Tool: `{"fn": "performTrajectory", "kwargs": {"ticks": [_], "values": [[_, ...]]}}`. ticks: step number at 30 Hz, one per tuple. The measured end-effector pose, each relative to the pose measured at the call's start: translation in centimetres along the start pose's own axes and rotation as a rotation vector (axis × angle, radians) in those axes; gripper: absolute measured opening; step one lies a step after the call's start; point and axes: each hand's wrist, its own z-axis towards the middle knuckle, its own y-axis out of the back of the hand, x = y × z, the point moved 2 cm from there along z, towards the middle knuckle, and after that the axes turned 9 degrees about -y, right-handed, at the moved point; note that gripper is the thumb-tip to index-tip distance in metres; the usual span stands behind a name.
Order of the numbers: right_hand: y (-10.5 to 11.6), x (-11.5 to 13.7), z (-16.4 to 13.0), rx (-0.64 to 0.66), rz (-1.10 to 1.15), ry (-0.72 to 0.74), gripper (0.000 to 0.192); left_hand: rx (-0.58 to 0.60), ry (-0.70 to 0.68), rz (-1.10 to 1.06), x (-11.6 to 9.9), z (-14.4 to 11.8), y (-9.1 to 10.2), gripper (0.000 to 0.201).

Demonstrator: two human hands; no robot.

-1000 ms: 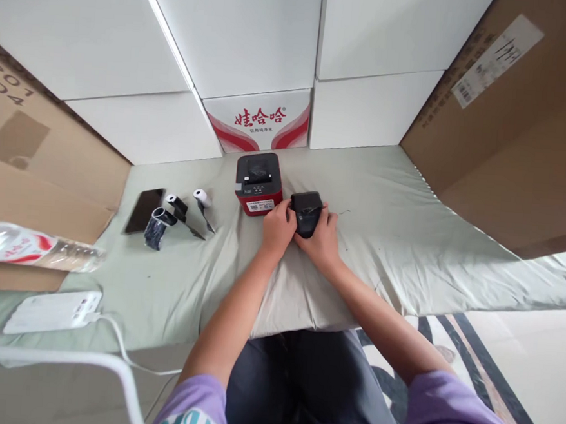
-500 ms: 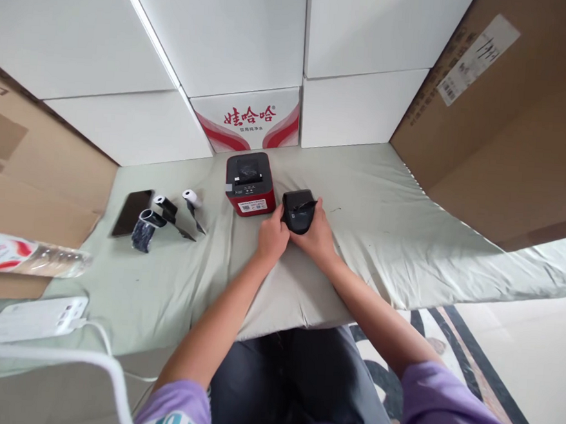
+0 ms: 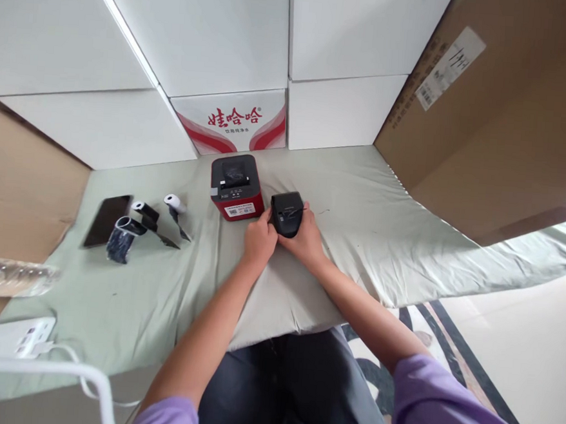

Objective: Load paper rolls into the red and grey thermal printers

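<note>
Clasping the black device (image 3: 288, 221), left hand (image 3: 260, 237) and right hand (image 3: 307, 241) stay curled, the bottle (image 3: 9, 278) now more cropped

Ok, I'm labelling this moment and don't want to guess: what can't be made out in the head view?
All in the head view:
Underside of the small black device: hidden by its own body.
Some fingers of the left hand and right hand: hidden by the hands themselves.
Bottle and white device: both cut off by the left edge.
Fine print on the label of the red-and-black machine: too small.
</note>
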Motion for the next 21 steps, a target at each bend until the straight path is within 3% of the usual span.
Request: {"fn": "performTrajectory", "kwargs": {"ticks": [7, 11, 16, 21], "values": [[-0.1, -0.2, 0.0, 0.021, 0.019, 0.002, 0.112, -0.097, -0.092, 0.054, -0.7, -0.2, 1.2, 0.05], [0.0, -0.2, 0.1, 0.023, 0.021, -0.002, 0.118, -0.118, -0.185, -0.057, -0.6, -0.1, 1.7, 0.053], [0.0, 0.0, 0.0, 0.043, 0.005, -0.01, 0.124, 0.001, -0.214, -0.4, 0.4, 1.1, 0.9, 0.077], [0.0, 0.3, -0.3, 0.059, -0.017, -0.01, 0.123, 0.166, -0.161, -0.447, 1.1, 2.2, 0.1, 0.08]]}}
